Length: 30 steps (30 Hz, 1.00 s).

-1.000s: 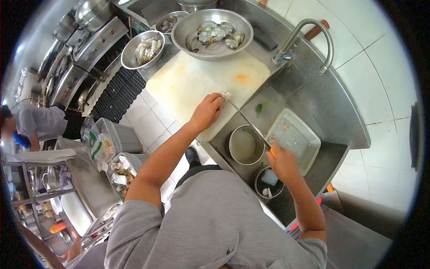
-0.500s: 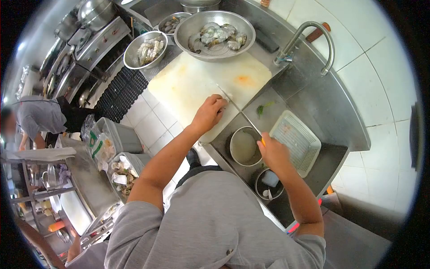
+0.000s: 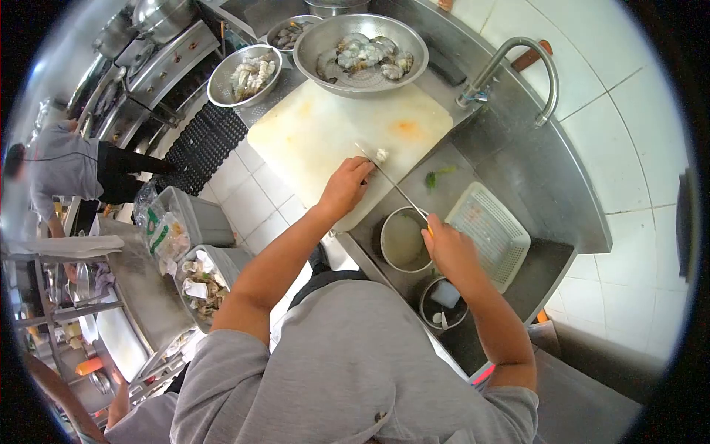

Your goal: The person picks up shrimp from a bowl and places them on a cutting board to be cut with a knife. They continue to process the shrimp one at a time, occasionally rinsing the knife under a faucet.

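Observation:
A long thin knife [image 3: 398, 188] with an orange handle is gripped in my right hand [image 3: 451, 248], over the sink side. Its blade slants across the near right part of the white cutting board [image 3: 310, 126]. My left hand [image 3: 346, 186] rests on the board with fingers curled, close against the blade. Whatever those fingers hold is hidden. Just beyond the blade lies a small heap of white pieces [image 3: 381, 155], too small to name.
A steel colander [image 3: 421, 63] of shrimp stands behind the board, with a smaller colander [image 3: 214, 89] of pale peeled pieces at left. Right are a faucet [image 3: 551, 89], a white plastic basket [image 3: 521, 259] and a pot [image 3: 384, 248]. A co-worker [image 3: 66, 163] stands far left beside bins.
The white heap beyond the blade shows more plainly now. The knife and my right hand have shifted slightly toward the board. The co-worker at left stands more upright.

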### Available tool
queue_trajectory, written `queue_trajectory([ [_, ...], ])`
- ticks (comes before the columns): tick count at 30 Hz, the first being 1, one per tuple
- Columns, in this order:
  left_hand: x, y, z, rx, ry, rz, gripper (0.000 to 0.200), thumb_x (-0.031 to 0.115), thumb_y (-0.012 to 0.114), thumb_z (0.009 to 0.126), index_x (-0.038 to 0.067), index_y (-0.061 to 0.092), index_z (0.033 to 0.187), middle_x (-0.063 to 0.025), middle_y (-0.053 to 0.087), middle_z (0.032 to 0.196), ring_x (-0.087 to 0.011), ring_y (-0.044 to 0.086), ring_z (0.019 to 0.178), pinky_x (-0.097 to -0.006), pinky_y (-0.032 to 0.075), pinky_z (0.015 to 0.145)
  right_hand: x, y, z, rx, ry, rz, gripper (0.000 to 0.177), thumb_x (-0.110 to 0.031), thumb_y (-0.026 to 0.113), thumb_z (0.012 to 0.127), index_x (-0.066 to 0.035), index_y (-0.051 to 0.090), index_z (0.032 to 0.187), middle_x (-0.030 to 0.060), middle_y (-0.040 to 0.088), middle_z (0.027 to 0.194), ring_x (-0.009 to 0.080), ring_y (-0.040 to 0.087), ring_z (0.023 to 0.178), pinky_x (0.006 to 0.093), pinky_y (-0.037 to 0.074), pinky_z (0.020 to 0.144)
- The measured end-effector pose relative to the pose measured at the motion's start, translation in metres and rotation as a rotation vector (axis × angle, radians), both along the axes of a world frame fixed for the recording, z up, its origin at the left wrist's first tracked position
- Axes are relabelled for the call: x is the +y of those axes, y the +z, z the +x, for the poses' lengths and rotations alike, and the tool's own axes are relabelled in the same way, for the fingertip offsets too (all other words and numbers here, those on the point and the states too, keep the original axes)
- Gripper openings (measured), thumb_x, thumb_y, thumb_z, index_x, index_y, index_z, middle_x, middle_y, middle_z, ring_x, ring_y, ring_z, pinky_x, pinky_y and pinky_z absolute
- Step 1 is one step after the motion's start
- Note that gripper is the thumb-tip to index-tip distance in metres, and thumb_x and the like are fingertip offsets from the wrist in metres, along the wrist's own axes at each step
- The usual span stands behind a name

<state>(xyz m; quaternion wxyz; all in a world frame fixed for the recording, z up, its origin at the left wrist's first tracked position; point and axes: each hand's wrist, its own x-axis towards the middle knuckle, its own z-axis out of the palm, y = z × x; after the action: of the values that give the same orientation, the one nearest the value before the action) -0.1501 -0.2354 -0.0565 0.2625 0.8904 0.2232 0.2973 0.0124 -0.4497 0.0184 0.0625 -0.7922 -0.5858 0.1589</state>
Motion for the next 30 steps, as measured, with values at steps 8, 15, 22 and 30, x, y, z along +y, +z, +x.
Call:
queue_trajectory([
  [8,-0.005,-0.001,-0.006,-0.067,0.059,0.036,0.028,-0.003,0.064,0.076,0.004,0.061,0.102,-0.0104,0.06,0.104,-0.0308,0.056,0.093,-0.0388,0.049,0.081,-0.038,0.023,0.007,-0.039,-0.011,-0.085,0.022,-0.028,0.053,0.094,-0.009,0.046,0.102,0.0192,0.065,0.082,0.0407,0.065,0.074,0.0494,0.053,0.062],
  [15,-0.004,-0.004,-0.003,-0.023,0.045,0.051,0.026,-0.001,0.064,0.076,0.004,0.061,0.102,-0.0105,0.06,0.104,-0.0311,0.056,0.095,-0.0388,0.049,0.082,-0.012,0.018,-0.005,0.033,-0.022,-0.104,0.021,-0.027,0.053,0.094,-0.009,0.045,0.1,0.0199,0.065,0.082,0.0412,0.065,0.074,0.0498,0.052,0.061],
  [22,-0.014,0.001,-0.007,-0.093,0.12,-0.041,0.025,-0.002,0.065,0.076,0.004,0.062,0.1,-0.011,0.061,0.102,-0.0315,0.057,0.096,-0.0389,0.049,0.082,-0.015,0.011,-0.004,0.02,-0.027,-0.074,0.021,-0.027,0.052,0.094,-0.007,0.045,0.1,0.0191,0.065,0.083,0.0406,0.065,0.076,0.0509,0.051,0.062],
  [30,-0.011,0.003,-0.009,-0.056,0.086,0.007,0.023,-0.002,0.064,0.076,0.004,0.061,0.098,-0.0112,0.061,0.1,-0.0318,0.055,0.088,-0.039,0.048,0.079,-0.037,0.031,-0.004,-0.008,-0.031,-0.182,0.023,-0.028,0.054,0.093,-0.007,0.047,0.101,0.0179,0.066,0.083,0.0395,0.064,0.076,0.0498,0.05,0.063],
])
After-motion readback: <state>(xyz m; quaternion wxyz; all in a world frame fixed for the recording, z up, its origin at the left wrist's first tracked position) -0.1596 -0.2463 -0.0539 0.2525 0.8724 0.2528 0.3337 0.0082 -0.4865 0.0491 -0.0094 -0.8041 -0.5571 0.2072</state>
